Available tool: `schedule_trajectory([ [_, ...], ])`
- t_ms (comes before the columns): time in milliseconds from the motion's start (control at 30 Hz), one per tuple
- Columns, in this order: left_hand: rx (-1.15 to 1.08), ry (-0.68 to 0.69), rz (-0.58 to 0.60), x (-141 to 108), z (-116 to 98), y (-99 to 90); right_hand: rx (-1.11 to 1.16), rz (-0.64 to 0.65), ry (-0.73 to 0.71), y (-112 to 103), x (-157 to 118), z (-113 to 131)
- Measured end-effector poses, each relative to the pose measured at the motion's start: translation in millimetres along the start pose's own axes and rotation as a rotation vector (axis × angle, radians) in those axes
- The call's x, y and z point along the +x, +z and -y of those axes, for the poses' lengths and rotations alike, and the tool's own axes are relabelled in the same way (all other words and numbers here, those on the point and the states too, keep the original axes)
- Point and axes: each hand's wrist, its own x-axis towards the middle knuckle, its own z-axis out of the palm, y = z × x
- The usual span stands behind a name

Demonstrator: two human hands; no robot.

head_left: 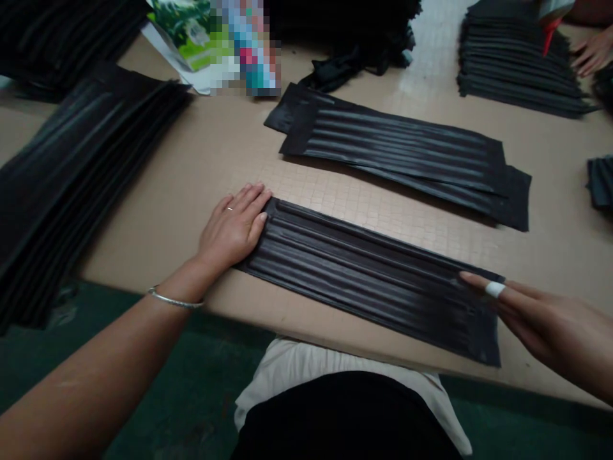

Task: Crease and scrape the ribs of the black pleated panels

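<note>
A long black pleated fabric strip [364,275] lies flat across the table near its front edge. My left hand [234,223] rests palm down on the strip's left end, fingers together, a ring on one finger and a bangle on the wrist. My right hand [536,319] lies on the strip's right end with fingers stretched out flat; one finger carries a white tape wrap. Neither hand grips the strip.
A second pile of pleated strips [402,153] lies farther back. A tall stack of black pieces [71,172] fills the left side, another stack [517,64] sits at the back right, where another person's hand [594,51] rests. A printed bag [191,32] lies at the back.
</note>
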Motion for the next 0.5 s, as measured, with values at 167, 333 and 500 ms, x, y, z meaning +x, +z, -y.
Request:
schedule_trajectory([
  [167,0.001,-0.048,0.003,-3.8,-6.7,-4.6,0.236,0.046,-0.318,18.2,136.2,119.9],
  [333,-0.016,-0.061,0.018,-4.4,-9.3,-6.9,0.17,0.125,-0.413,21.0,224.2,218.4],
  [500,-0.039,-0.061,0.017,-4.4,-10.8,-7.4,0.048,0.231,-0.468,8.8,251.1,245.4],
])
